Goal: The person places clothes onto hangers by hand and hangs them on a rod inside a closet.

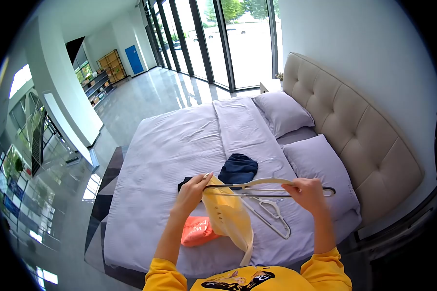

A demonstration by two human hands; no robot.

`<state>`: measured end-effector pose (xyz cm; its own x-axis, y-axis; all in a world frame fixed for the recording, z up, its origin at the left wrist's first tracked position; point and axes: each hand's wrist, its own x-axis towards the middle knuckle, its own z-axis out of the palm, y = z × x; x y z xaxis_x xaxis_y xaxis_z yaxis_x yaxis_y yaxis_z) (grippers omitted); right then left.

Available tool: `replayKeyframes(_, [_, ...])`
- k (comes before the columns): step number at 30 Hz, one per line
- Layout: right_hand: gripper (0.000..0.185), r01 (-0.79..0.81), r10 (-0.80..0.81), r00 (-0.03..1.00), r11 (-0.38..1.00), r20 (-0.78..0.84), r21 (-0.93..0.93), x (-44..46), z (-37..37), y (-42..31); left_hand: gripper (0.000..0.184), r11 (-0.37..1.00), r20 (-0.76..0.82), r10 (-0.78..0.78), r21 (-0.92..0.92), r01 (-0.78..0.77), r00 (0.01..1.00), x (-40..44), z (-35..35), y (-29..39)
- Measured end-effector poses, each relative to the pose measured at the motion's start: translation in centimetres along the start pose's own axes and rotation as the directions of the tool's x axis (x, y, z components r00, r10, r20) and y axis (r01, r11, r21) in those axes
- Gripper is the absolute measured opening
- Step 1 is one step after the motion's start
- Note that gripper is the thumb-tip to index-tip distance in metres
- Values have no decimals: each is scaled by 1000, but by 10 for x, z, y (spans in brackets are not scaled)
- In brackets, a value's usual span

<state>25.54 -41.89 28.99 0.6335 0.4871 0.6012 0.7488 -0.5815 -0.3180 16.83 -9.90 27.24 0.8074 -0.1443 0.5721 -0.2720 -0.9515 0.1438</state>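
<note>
My left hand point(194, 189) is closed, pinching the top of a yellow garment point(226, 213) at the left end of a clothes hanger point(267, 181). The garment hangs down toward my body; its exact kind is unclear. My right hand point(307, 193) grips the hanger near its other end, whose dark tip sticks out beyond my fingers. Below the held hanger, a white hanger point(273, 212) lies on the bed. A folded orange garment point(197, 232) rests to the left of the yellow one. Dark navy clothing point(239, 168) lies just beyond my hands, partly hidden by them.
The bed point(165, 145) has a pale lilac cover, two pillows point(320, 160) and a padded beige headboard point(354, 116) on the right. A patterned rug point(99, 218) shows along its left side. Tall windows point(209, 43) and a white pillar point(65, 82) stand farther off.
</note>
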Motion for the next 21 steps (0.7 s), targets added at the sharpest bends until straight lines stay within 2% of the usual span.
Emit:
replayKeyframes(3, [32, 40, -40, 999, 996, -4, -76, -2, 5, -17, 45, 1000, 54, -13, -14, 14, 998, -2, 0, 3])
replayKeyframes(5, [33, 16, -17, 1000, 994, -9, -112, -2, 1, -24, 45, 997, 3, 40, 63, -40, 999, -4, 2, -2])
replayKeyframes(7, [34, -7, 4, 1000, 989, -24, -149, -2, 0, -31, 42, 992, 50, 15, 121, -21, 999, -4, -3, -1])
replayKeyframes(9, [39, 10, -25, 995, 987, -96, -157, -3, 1, -39, 39, 961, -8, 22, 276, -18, 1000, -1, -6, 1])
replayKeyframes(10, [39, 4, -20, 995, 987, -99, -158, -4, 3, -42, 39, 961, -5, 27, 275, -24, 1000, -1, -7, -2])
replayKeyframes(12, [38, 33, -47, 995, 989, -90, -145, -5, 7, -45, 36, 892, -8, 119, 439, -103, 993, -1, -8, -8])
replayKeyframes(15, [38, 45, -55, 996, 991, -77, -126, -5, 7, -47, 37, 905, 57, 77, 414, -94, 995, -1, -10, -7])
replayKeyframes(19, [36, 72, -79, 995, 991, -66, -109, 0, 13, -59, 37, 932, 59, 94, 346, -109, 994, 3, -12, -3])
replayKeyframes(21, [37, 129, -129, 991, 991, -24, -26, 3, 22, -61, 39, 989, 159, -23, 147, -1, 987, 10, -22, 4])
